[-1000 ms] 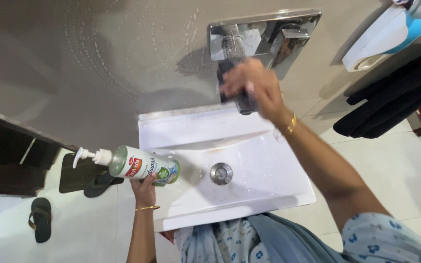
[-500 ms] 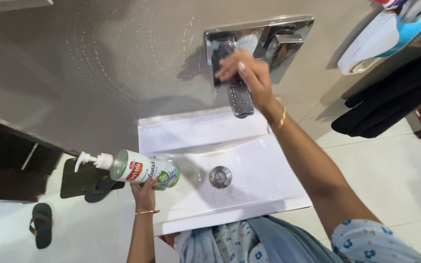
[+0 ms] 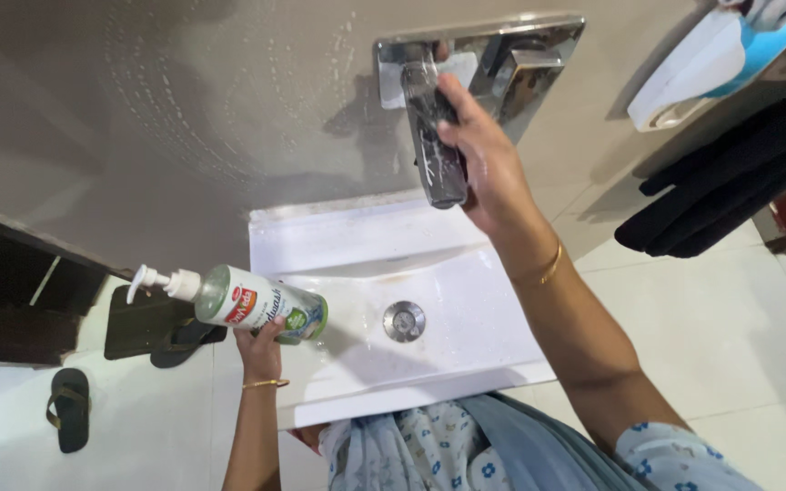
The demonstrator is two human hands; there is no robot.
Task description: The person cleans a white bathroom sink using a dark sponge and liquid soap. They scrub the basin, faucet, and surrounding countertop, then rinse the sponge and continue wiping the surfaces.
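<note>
My left hand point(image 3: 261, 350) grips a white and green pump bottle point(image 3: 256, 305) by its base. The bottle lies sideways over the left edge of the white sink point(image 3: 466, 273), with its pump pointing left. My right hand point(image 3: 493, 173) is stretched out and holds a dark, long, glassy object point(image 3: 434, 145). The object's far end is against the shiny metal wall shelf point(image 3: 539, 55) above the sink. What exactly the dark object is, I cannot tell. The sink's round metal drain point(image 3: 404, 320) shows between my arms.
A white and blue fixture point(image 3: 711, 64) hangs at the top right, with dark cloths point(image 3: 730, 191) below it. On the floor at the left are a dark mat point(image 3: 138, 323), dark slippers point(image 3: 179, 341) and a single sandal point(image 3: 70, 409). The grey wall is spattered with water.
My right hand has carried the dark object from over the sink's back edge up to the metal shelf. My left hand and the bottle have stayed in place.
</note>
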